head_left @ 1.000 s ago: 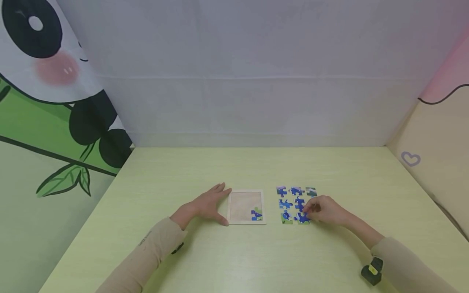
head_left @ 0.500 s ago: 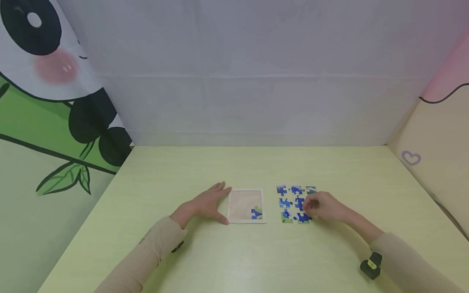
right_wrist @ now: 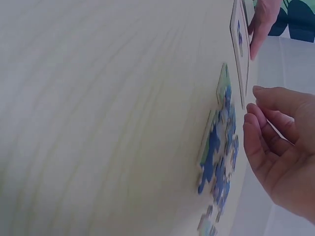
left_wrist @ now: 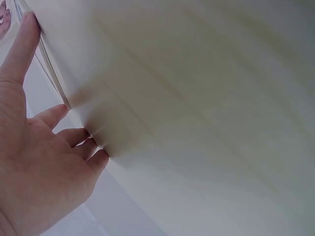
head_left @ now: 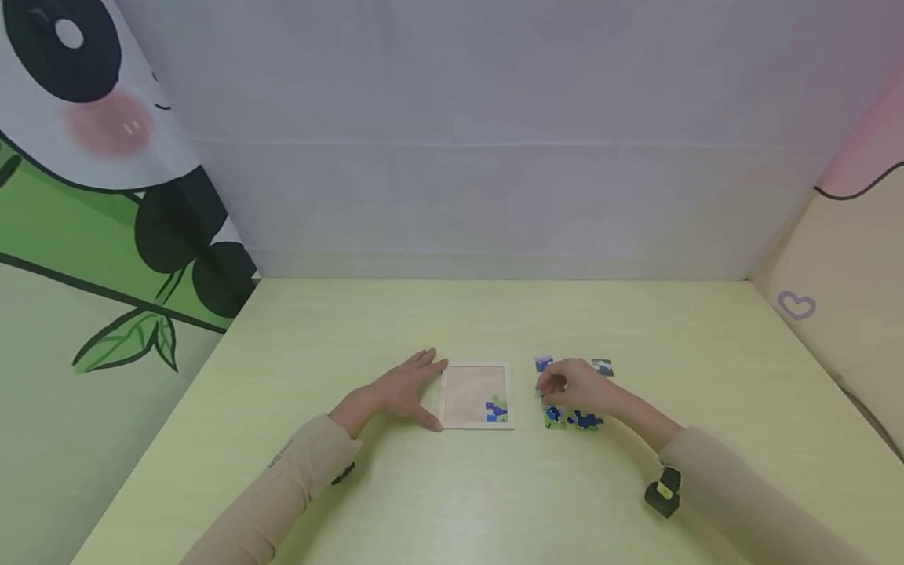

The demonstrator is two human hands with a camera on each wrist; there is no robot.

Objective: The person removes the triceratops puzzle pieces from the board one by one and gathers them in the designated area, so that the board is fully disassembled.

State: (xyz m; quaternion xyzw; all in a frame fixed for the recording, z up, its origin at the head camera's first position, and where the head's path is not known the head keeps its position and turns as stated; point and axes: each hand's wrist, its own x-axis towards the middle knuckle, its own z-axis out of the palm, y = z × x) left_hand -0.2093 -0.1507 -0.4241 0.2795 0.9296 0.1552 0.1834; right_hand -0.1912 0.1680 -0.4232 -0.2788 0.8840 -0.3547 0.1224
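My left hand (head_left: 397, 396) steadies a shallow square puzzle tray (head_left: 511, 392), thumb and fingers spread against its left side. In the tray's lower right corner lies a blue and green jigsaw piece (head_left: 497, 410). My right hand (head_left: 577, 384) hovers over the loose jigsaw pieces to the right of the tray, covering the middle ones in the head view. Its fingers are loosely bent; the right wrist view shows a gap between thumb and fingertips, with no piece visible there. Still showing are a bottom piece (head_left: 586, 421), a bottom-left piece (head_left: 554, 417) and a top-right piece (head_left: 603, 367).
Pale wood-grain tabletop (head_left: 452, 486) surrounds the tray and pieces. A whitish cloth wall (head_left: 452, 204) rises at the back. Printed panels with cartoon shapes stand along the left and right sides.
My right hand has moved left, from the right edge of the loose pieces to above the left and middle ones. My left hand stays at the tray.
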